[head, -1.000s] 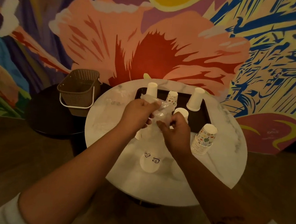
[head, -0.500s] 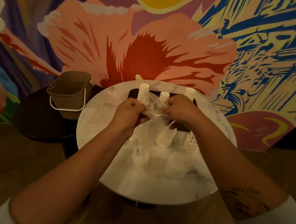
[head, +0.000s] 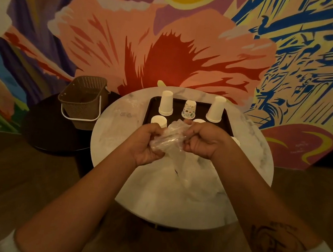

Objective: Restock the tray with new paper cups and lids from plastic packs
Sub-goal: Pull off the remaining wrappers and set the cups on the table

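Note:
Over the middle of the round marble table (head: 174, 203), my left hand (head: 146, 144) and my right hand (head: 203, 139) both grip a crumpled clear plastic pack (head: 170, 138); its loose end hangs down to the tabletop. Behind my hands lies a black tray (head: 149, 112). On it stand two upturned white cup stacks (head: 166, 103) (head: 216, 109) and one patterned cup (head: 189, 109). A further white cup stack (head: 159, 121) shows at the tray's front left. Other cups behind my right hand are mostly hidden.
Another clear plastic pack (head: 119, 119) lies flat on the table's left part. A brown woven basket with a white handle (head: 82, 101) sits on a low dark round table (head: 49, 130) to the left. A painted mural wall stands close behind.
My hands have pulled back toward me and bunched the plastic pack between them. The cup that hung inside the pack is gone from view.

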